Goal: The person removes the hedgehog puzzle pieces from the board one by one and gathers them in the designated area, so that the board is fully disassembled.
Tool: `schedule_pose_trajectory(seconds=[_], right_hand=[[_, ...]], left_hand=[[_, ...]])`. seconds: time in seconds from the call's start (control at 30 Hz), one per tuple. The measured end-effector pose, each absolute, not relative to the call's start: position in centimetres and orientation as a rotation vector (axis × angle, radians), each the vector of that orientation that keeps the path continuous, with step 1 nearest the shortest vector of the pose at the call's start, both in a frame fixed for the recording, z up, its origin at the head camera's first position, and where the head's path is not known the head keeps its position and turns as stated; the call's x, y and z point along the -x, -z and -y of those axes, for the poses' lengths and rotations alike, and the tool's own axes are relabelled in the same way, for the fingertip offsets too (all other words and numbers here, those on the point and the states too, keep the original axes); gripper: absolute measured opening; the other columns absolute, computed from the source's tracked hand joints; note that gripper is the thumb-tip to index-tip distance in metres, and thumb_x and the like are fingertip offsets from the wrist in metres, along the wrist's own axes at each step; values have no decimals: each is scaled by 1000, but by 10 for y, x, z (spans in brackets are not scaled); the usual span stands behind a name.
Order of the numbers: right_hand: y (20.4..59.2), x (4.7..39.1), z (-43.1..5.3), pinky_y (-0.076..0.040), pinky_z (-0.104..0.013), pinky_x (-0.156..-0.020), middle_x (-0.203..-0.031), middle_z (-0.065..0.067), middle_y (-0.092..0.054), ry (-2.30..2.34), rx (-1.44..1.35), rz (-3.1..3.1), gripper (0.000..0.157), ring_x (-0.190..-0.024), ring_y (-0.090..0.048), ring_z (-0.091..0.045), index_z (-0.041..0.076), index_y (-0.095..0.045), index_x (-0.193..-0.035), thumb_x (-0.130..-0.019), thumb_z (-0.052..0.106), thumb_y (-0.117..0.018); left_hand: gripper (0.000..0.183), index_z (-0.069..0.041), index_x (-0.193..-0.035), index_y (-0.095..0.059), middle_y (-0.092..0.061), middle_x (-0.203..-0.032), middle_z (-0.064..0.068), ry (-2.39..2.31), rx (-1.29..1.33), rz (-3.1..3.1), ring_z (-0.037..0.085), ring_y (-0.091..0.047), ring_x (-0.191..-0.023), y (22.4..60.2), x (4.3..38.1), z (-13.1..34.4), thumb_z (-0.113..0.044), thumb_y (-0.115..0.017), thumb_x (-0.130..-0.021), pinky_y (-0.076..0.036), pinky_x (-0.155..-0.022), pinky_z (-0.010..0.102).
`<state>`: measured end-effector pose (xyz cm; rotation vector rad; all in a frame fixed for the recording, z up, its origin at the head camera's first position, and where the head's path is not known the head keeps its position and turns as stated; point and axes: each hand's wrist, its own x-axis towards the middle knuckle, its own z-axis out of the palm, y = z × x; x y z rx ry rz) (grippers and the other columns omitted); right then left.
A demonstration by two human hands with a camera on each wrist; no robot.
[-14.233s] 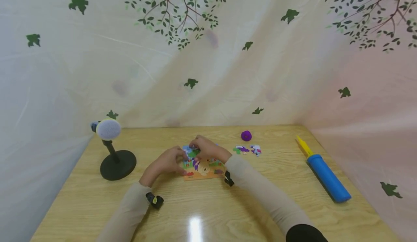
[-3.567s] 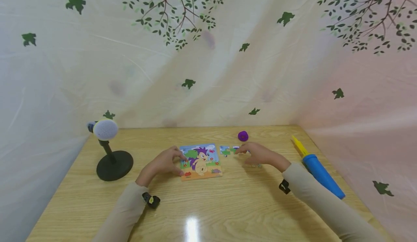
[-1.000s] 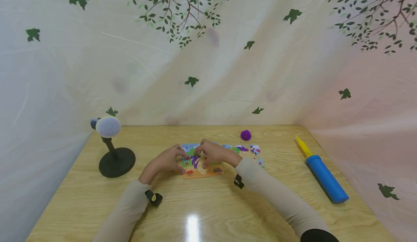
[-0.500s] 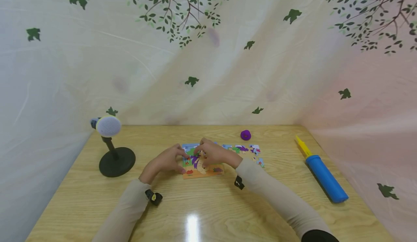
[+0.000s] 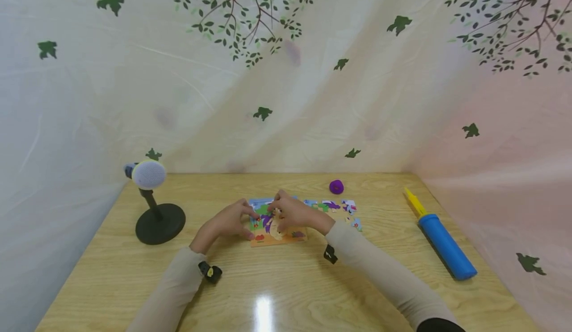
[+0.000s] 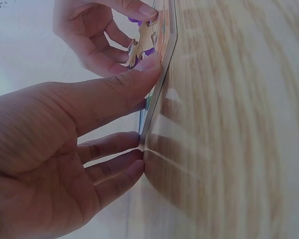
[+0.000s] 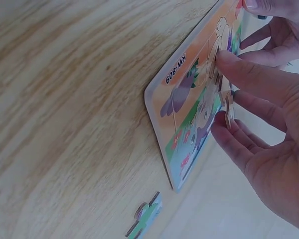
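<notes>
Compared with a few seconds ago, the right hand (image 5: 295,212) is leftward, over the jigsaw board (image 5: 279,241) rather than the loose jigsaw pieces (image 5: 331,204); the left hand (image 5: 229,221) keeps its place. Its thumb and fingers stand wide apart along the board's left edge, thumb on the face, fingertips against the side, probably to stop it sliding on the bench (image 5: 241,285). The right grip is narrow, pinching a tan jigsaw piece (image 7: 228,110) between thumb and fingertips, perhaps so it can be tilted finely. That piece sits at the fingertips, well clear of the palm, just above the board's middle; whether it touches the board is unclear.
</notes>
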<state>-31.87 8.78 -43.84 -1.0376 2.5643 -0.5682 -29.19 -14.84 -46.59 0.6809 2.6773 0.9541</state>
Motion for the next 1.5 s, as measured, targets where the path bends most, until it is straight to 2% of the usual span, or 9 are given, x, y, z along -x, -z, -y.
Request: schedule_pose_trajectory(seconds=[0.2,0.37,0.77,0.93,1.13,1.27,1.5], right_hand=[[440,319,-88,-51,-31,-80,-126,-13,-47,572,1004,-2571,54,-95,-52,-18,2,-64,-134,-84,7,-83],[440,318,-89,-54,-32,-83,-129,-15,-47,545,1014,-2591,52,-100,-55,-20,2,-63,-135,-85,1,-80],[445,318,-98,-54,-29,-77,-134,-15,-49,598,1132,-2628,50,-101,-59,-24,4,-66,-133,-85,-2,-78],[446,317,-101,-55,-31,-80,-132,-15,-53,654,1200,-2630,49,-107,-60,-28,2,-66,-132,-85,-3,-77],[448,317,-104,-55,-33,-84,-131,-14,-54,662,1236,-2650,49,-106,-60,-26,2,-66,-132,-85,1,-78],[448,317,-108,-56,-39,-92,-133,-14,-55,638,1211,-2687,49,-112,-61,-27,3,-66,-132,-85,5,-80],[444,320,-130,-55,-45,-97,-135,-13,-57,662,1119,-2737,45,-119,-61,-30,7,-68,-130,-87,9,-80]], left_hand=[[49,-6,-119,-75,-56,-115,9,-964,-693,-2674,27,-55,-108,466,292,149,-19,-92,-74,-49,-100,52],[49,-7,-119,-75,-56,-118,9,-961,-667,-2675,29,-56,-113,468,293,149,-19,-92,-74,-48,-104,53],[49,-8,-119,-75,-56,-116,8,-969,-648,-2677,27,-54,-111,467,291,148,-18,-92,-74,-48,-102,52],[49,-8,-119,-75,-56,-116,7,-961,-639,-2683,28,-54,-112,466,291,147,-18,-92,-73,-47,-104,53],[49,-8,-119,-75,-56,-117,8,-956,-638,-2681,28,-55,-113,466,291,147,-18,-92,-74,-47,-104,53],[48,-9,-118,-76,-56,-118,8,-955,-635,-2681,29,-55,-114,467,291,147,-19,-92,-74,-47,-105,54],[47,-10,-118,-76,-56,-118,7,-957,-627,-2680,29,-55,-115,468,291,148,-19,-92,-74,-46,-106,54]])
